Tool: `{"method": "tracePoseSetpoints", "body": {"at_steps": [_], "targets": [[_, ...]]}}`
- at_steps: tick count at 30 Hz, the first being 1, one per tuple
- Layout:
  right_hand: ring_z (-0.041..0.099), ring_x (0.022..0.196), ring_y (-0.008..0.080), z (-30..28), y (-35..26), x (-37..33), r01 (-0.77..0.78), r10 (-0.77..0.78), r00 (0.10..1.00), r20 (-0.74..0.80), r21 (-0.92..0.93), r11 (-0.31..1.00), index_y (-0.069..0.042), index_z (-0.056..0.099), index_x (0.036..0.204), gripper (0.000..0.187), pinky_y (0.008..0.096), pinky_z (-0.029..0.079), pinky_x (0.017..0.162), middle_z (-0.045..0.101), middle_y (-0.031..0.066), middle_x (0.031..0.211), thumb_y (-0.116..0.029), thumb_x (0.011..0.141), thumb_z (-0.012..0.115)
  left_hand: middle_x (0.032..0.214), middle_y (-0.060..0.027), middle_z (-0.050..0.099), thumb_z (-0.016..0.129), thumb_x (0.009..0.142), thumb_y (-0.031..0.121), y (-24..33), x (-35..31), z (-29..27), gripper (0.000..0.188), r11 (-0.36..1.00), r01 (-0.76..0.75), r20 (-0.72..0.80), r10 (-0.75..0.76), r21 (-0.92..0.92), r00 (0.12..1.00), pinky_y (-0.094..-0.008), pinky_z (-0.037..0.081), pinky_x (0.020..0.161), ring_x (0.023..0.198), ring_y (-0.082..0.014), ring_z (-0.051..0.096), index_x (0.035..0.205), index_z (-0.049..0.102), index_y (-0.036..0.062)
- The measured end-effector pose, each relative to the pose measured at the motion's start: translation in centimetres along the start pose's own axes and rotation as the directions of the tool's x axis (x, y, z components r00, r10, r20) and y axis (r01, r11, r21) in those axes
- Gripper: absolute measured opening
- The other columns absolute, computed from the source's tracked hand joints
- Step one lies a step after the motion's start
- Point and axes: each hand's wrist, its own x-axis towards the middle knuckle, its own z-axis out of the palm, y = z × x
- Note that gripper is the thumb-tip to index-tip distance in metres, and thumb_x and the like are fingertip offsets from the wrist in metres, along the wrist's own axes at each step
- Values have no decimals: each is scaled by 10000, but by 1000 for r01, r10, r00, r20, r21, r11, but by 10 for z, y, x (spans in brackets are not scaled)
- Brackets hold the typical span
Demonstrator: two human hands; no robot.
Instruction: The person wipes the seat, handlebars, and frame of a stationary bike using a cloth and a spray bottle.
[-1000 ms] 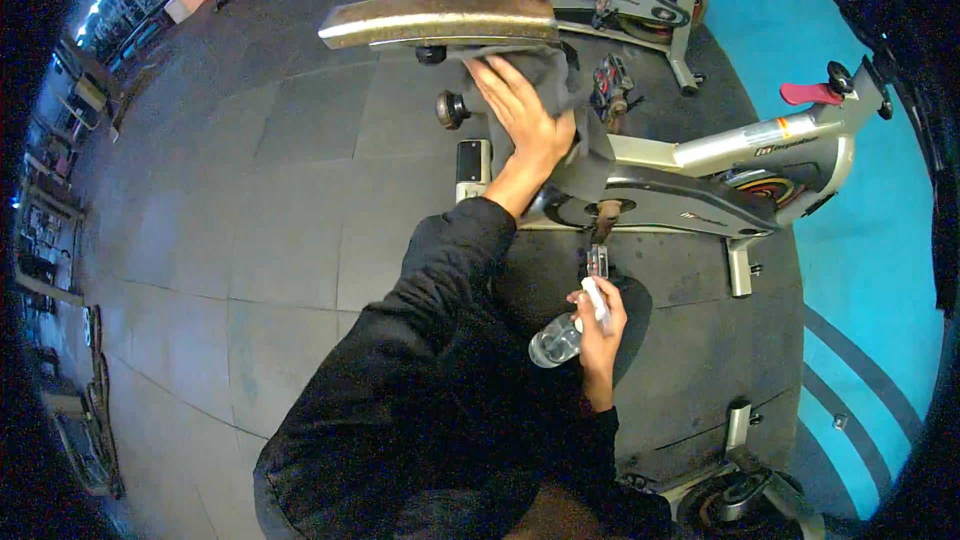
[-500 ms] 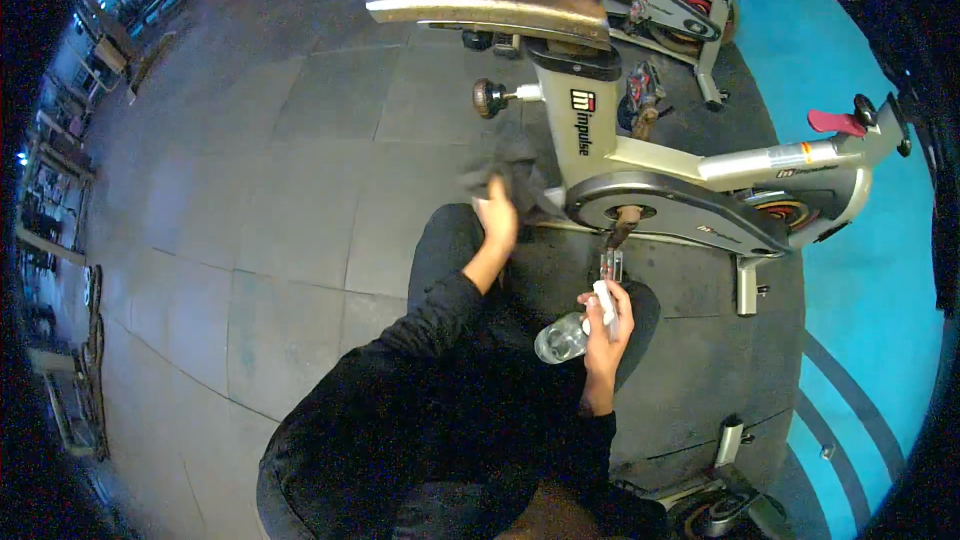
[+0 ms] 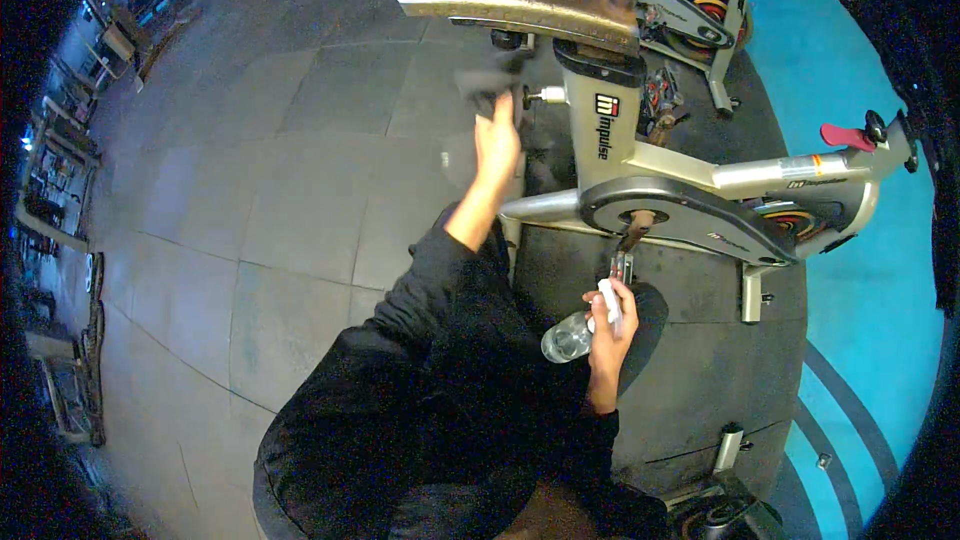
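My left hand [image 3: 497, 150] is raised beside the upright post of a grey spin bike [image 3: 605, 155], its fingers closed on a dark grey cloth [image 3: 488, 80]. Motion blurs the cloth. It hangs just left of the silver knob stem [image 3: 550, 94], and the knob itself is mostly hidden behind hand and cloth. Lower down, my right hand [image 3: 612, 335] grips a clear spray bottle [image 3: 567, 339] with a white spray head. The bottle tilts to the left above my legs, close to the bike's pedal [image 3: 622, 265].
A worn handlebar or seat piece [image 3: 520, 8] juts left from the top of the post. Another spin bike [image 3: 690, 20] stands behind, and part of one more [image 3: 725, 510] shows at the lower right. Dark floor tiles [image 3: 300, 210] meet a blue strip [image 3: 850, 290] on the right.
My left hand has moved up with the cloth, from beside the lower frame to the level of the knob. The right hand with the spray bottle has hardly moved.
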Motion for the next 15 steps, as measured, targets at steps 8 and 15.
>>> {"method": "tracePoseSetpoints", "body": {"at_steps": [8,15], "targets": [[554,698,82,-6,1,0,19,-20,1000,-19,-20,1000,-13,544,1214,327,231,461,637,679,74,919,-129,922,634,1232,-156,604,482,1004,320,18,-19,32,461,991,113,-89,-120,-74,989,-367,406,979,1108,-263,560,1257,539,-61],[565,701,93,-12,0,4,-4,3,999,-52,-18,1000,-16,527,1238,363,225,458,622,677,91,947,-151,919,637,1204,-242,596,536,945,136,-9,-20,16,311,914,-296,-70,326,278,943,-433,391,989,1129,-385,546,1184,569,-59]]}}
